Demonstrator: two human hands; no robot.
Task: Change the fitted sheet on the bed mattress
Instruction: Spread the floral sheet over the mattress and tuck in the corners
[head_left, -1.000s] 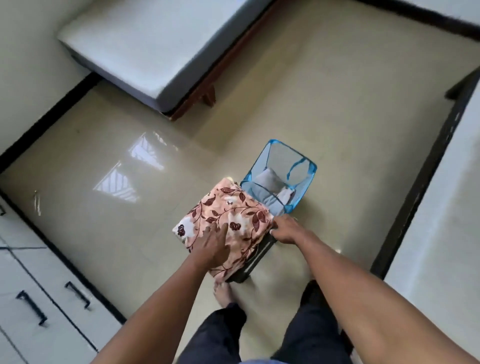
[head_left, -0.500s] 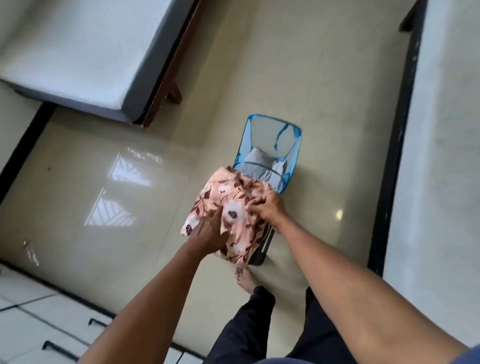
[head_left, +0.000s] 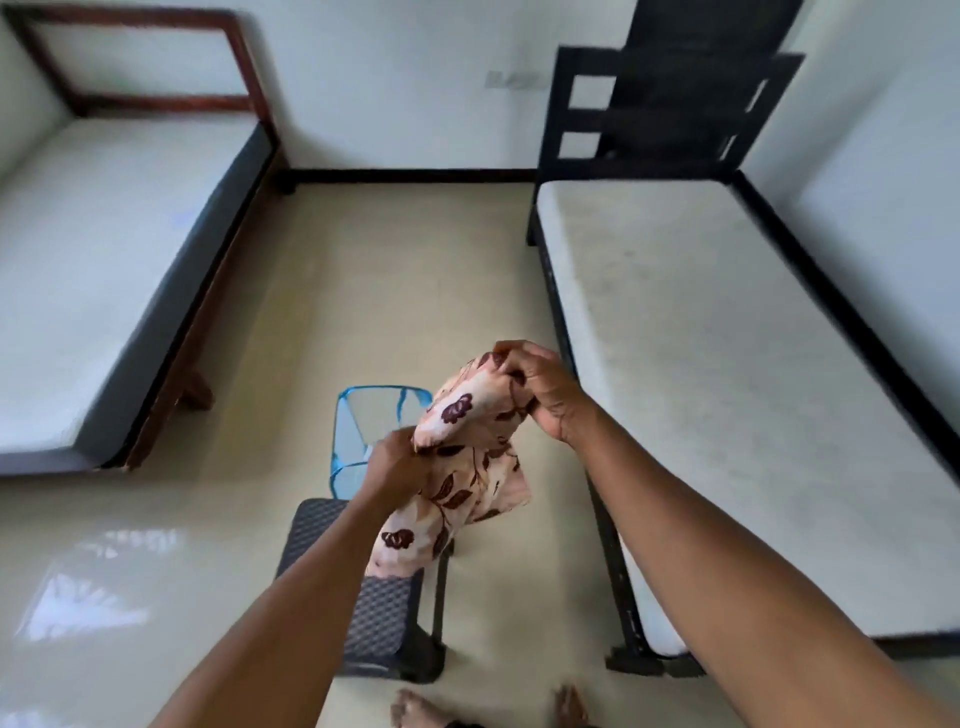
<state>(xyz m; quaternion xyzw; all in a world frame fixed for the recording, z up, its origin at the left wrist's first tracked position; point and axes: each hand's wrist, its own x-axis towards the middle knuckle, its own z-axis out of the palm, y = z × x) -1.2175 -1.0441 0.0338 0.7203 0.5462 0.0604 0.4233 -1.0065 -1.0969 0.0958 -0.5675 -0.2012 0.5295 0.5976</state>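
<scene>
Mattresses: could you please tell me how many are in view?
2. The left mattress lies on the brown frame. The right mattress lies on the black frame. Both look bare. Others may lie outside the view.

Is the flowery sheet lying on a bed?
No, the left hand and right hand hold the sheet up in the air.

Soft, even daylight fills the room. A bright window glare sits on the glossy floor (head_left: 405, 291) near its left edge. Motion blur smears the dark headboard (head_left: 670, 109); wide-angle distortion bows the edges of the right mattress (head_left: 701, 364).
</scene>
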